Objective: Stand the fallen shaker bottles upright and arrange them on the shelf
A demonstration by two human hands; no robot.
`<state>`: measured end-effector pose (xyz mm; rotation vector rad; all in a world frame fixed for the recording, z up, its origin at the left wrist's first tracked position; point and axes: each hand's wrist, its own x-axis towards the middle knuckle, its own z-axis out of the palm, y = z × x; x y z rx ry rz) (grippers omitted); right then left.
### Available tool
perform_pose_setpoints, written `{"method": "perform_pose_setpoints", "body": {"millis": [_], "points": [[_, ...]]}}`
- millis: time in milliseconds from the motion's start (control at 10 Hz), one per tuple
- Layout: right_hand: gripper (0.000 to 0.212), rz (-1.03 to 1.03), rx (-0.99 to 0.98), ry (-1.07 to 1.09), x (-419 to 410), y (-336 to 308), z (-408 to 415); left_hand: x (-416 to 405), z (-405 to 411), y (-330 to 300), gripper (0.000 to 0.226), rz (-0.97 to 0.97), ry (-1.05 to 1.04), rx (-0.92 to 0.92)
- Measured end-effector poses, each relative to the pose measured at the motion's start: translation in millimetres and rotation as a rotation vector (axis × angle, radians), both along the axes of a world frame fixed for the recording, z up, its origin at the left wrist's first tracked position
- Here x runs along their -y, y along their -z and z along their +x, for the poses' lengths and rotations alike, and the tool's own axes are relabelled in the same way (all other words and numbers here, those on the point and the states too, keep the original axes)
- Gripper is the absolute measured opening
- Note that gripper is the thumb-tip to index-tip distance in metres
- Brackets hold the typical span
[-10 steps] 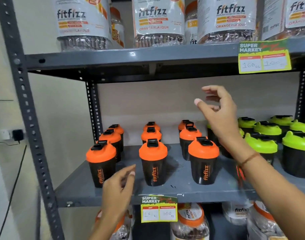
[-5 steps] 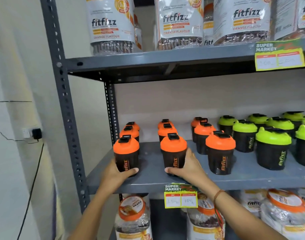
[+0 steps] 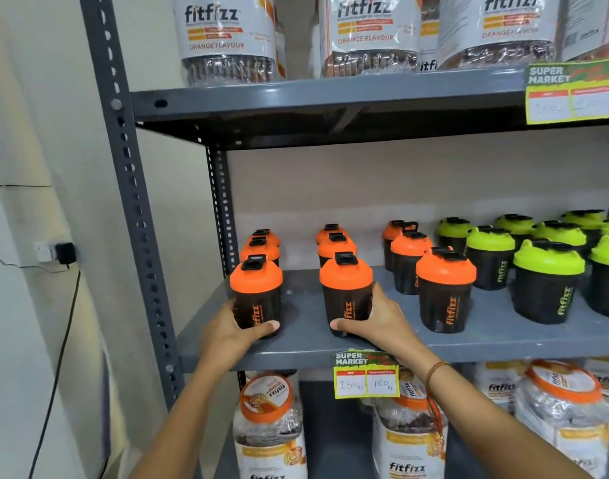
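Note:
Black shaker bottles with orange lids stand upright in three rows on the grey middle shelf [image 3: 306,326]. My left hand [image 3: 232,331] grips the base of the front left orange-lidded shaker [image 3: 256,292]. My right hand [image 3: 375,321] wraps the base of the front middle orange-lidded shaker [image 3: 344,288]. A third front orange-lidded shaker [image 3: 443,292] stands free to the right. Green-lidded shakers [image 3: 547,281] stand upright further right. No fallen bottle shows.
Large fitfizz jars [image 3: 227,36] fill the top shelf and more jars [image 3: 268,423] the bottom shelf. A yellow price tag [image 3: 365,375] hangs on the shelf edge. The perforated grey upright [image 3: 133,216] bounds the left; a wall plug [image 3: 66,252] and cable sit beyond.
A second ago my right hand was raised in the air and my left hand hovered below the shelf edge. Both hands came down onto the two front shakers and now hold them.

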<state>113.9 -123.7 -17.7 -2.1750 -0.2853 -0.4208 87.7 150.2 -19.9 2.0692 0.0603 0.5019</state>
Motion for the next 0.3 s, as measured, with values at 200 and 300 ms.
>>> {"method": "perform_pose_setpoints", "body": {"millis": [200,300], "points": [[0.126,0.096,-0.035,-0.062,5.0,-7.9,-14.3,7.5,-15.4,-5.5,0.098,-0.008,0.005,0.001],[0.145,0.204,-0.054,-0.069,10.9,-11.6,-26.0,18.0,-36.3,-4.5,0.112,0.012,-0.020,0.061]]}}
